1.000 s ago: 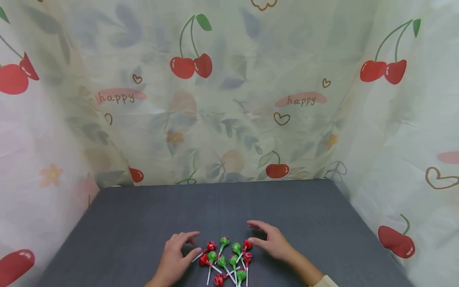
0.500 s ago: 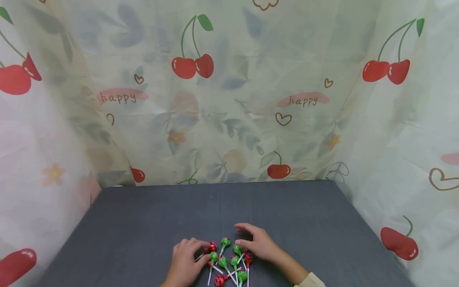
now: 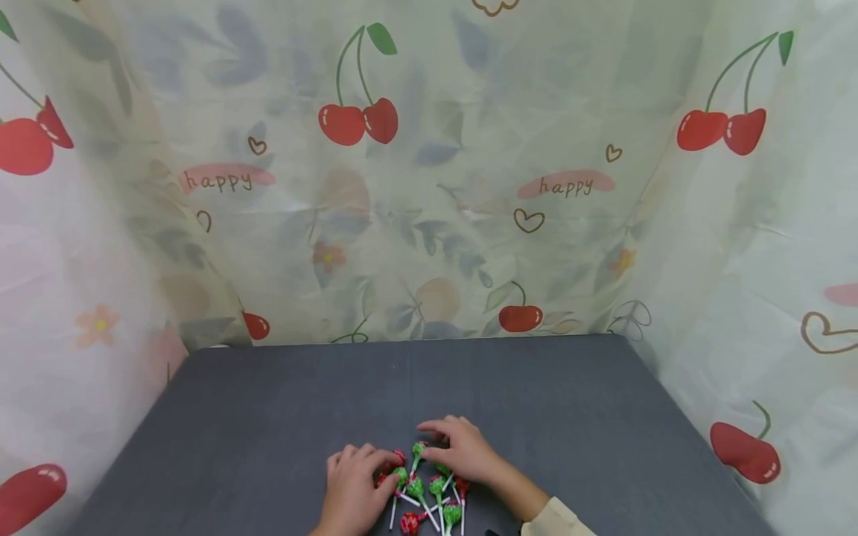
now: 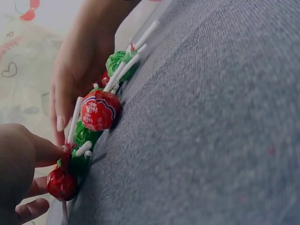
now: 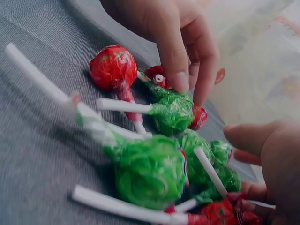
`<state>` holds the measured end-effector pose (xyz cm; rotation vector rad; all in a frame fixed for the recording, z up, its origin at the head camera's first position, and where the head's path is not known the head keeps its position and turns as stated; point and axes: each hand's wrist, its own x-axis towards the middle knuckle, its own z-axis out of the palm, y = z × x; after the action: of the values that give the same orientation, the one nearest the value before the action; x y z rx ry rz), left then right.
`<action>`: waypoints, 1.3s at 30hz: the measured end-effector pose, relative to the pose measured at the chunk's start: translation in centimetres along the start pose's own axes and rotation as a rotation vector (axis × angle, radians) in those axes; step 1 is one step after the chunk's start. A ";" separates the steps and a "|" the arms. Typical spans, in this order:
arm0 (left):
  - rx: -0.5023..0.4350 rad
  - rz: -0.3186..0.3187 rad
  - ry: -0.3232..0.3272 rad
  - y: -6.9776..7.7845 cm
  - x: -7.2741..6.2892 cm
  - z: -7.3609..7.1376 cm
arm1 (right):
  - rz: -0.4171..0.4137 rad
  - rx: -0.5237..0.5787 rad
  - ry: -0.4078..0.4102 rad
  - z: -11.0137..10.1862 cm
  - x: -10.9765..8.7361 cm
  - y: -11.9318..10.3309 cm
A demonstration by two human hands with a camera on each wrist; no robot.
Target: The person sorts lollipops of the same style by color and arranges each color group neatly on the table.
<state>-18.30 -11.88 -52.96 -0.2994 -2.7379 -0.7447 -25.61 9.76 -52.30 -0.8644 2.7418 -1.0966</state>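
Note:
Several lollipops in red and green wrappers, with white sticks, lie in a loose cluster at the table's near edge. My left hand (image 3: 355, 484) is at the cluster's left side; its thumb touches a green lollipop (image 5: 171, 112) in the right wrist view, with its fingers extended behind. A red lollipop (image 4: 62, 184) sits beside those fingers in the left wrist view. My right hand (image 3: 462, 450) reaches over the far right side, its thumb beside a green lollipop (image 3: 418, 450). Lower down lie a red lollipop (image 3: 410, 522) and a green one (image 3: 452, 514). Both hands partly hide the cluster.
The dark grey table (image 3: 302, 394) runs back to a patterned curtain (image 3: 429, 223), which also hangs at both sides. A cream sleeve (image 3: 553, 519) covers the right forearm. A small black thing (image 3: 492, 532) shows at the bottom edge.
My left hand has moved right, over the lollipops at the cluster's left side. My right hand has moved left across the far edge, covering a red lollipop that showed earlier.

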 end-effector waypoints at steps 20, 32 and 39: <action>0.072 -0.032 -0.168 1.3 0.2 -0.5 | 0.028 -0.089 0.024 0.5 -0.1 -0.5; -0.021 -0.057 -0.227 1.0 0.4 -0.7 | 0.003 -0.072 0.077 1.0 -0.5 -0.3; -0.091 -0.076 -0.171 0.6 0.5 -0.6 | 0.011 -0.093 0.108 1.2 -0.5 -0.3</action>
<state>-18.44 -11.63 -51.98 -0.2930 -2.8943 -0.9053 -24.71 9.11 -53.02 -0.8228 2.9035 -1.0513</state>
